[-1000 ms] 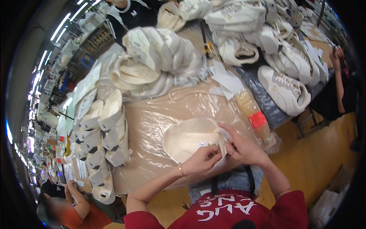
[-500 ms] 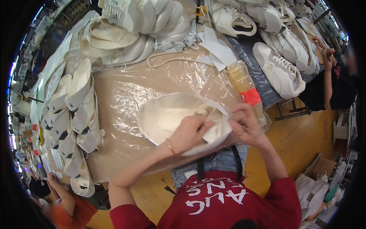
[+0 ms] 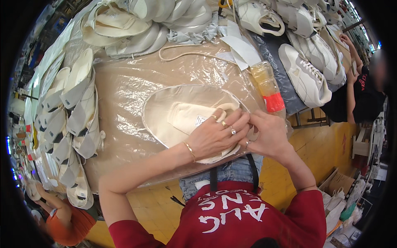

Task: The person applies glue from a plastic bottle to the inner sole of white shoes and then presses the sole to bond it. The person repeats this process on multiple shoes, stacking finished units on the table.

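Observation:
A cream shoe upper point(image 3: 159, 111) lies opened out on the plastic-covered table, its lining facing up. Its padded tongue point(image 3: 180, 115), with a small white label, rests in the middle. My left hand point(image 3: 217, 134), wearing rings and a bracelet, reaches across the heel end with its fingers bent over the edge. My right hand point(image 3: 266, 134) pinches that same edge at the right. Both hands meet there, fingertips almost touching. What lies between the fingertips is partly hidden by the fingers.
Shoe uppers point(image 3: 76, 111) are stacked along the left, and more uppers point(image 3: 120, 27) pile at the back. A cord point(image 3: 186, 53), grey-white scraps point(image 3: 237, 47) and a yellowish bottle with a red band point(image 3: 264, 84) lie nearby. Finished-looking sneakers point(image 3: 304, 74) stand right, near another person point(image 3: 355, 91).
My left hand has moved from inside the upper to its right edge, beside my right hand. The upper now lies flatter, with the tongue and label exposed. The view has shifted slightly.

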Available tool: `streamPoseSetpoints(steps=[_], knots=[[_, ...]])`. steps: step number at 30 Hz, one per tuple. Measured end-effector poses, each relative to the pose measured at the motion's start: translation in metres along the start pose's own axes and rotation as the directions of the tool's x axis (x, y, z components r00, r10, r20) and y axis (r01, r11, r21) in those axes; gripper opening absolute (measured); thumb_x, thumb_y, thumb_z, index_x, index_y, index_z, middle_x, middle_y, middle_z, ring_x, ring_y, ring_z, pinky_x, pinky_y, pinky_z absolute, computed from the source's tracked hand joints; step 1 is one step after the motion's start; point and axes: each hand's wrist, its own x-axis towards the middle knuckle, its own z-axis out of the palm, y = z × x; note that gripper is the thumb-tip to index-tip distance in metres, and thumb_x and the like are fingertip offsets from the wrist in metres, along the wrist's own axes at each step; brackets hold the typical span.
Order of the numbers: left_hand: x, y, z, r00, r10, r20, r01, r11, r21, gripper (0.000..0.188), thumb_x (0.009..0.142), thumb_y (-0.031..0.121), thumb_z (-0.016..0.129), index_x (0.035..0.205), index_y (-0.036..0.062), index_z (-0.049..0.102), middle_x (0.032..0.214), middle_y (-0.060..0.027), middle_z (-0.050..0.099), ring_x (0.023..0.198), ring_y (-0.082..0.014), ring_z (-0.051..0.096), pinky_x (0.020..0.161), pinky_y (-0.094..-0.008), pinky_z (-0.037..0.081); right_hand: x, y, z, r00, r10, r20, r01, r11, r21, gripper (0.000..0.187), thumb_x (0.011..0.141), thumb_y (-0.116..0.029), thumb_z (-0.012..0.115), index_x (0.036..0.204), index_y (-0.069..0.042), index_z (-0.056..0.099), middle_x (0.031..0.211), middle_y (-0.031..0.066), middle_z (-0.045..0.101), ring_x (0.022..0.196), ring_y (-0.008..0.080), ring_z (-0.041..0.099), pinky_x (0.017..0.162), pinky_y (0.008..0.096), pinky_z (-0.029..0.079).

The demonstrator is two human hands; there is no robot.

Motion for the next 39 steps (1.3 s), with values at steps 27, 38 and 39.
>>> streamPoseSetpoints(steps=[27,38,39], knots=[[-0.019,0.019,0.022,0.901,-0.335,0.276,0.417,0.846,-0.332,0.082,0.08,0.05,0.066,0.146,0.0101,0.037,0.16,-0.0054,0.02,0.146,-0.0243,0.023,0.119,-0.0476,0.015,-0.028,-0.021,-0.012,0.986,-0.023,0.163,0.071,0.953,-0.293,0.057,0.074,-0.012,0.073,0.128,-0.005,0.057,0.101,0.0102,0.057,0.077,0.0242,0.061,0.065,0.0358,0.049],[-0.012,0.021,0.014,0.896,-0.376,0.238,0.444,0.789,-0.424,0.076,0.083,0.051,0.058,0.146,0.0126,0.039,0.158,-0.0183,0.024,0.142,-0.0433,0.026,0.113,-0.0659,0.012,-0.04,-0.031,0.0,0.983,0.166,0.081,-0.161,0.984,-0.072,0.042,0.076,-0.004,0.073,0.117,-0.005,0.065,0.118,0.0166,0.055,0.078,0.0245,0.067,0.067,0.0341,0.054],[-0.012,0.022,0.014,0.892,-0.361,0.273,0.447,0.799,-0.403,0.075,0.083,0.052,0.057,0.144,0.012,0.042,0.157,-0.0189,0.025,0.142,-0.0433,0.028,0.113,-0.0653,0.013,-0.04,-0.03,-0.001,0.983,0.155,0.095,-0.147,0.986,-0.084,0.044,0.075,-0.003,0.072,0.118,-0.005,0.064,0.119,0.0169,0.055,0.079,0.0247,0.067,0.068,0.0342,0.054]])
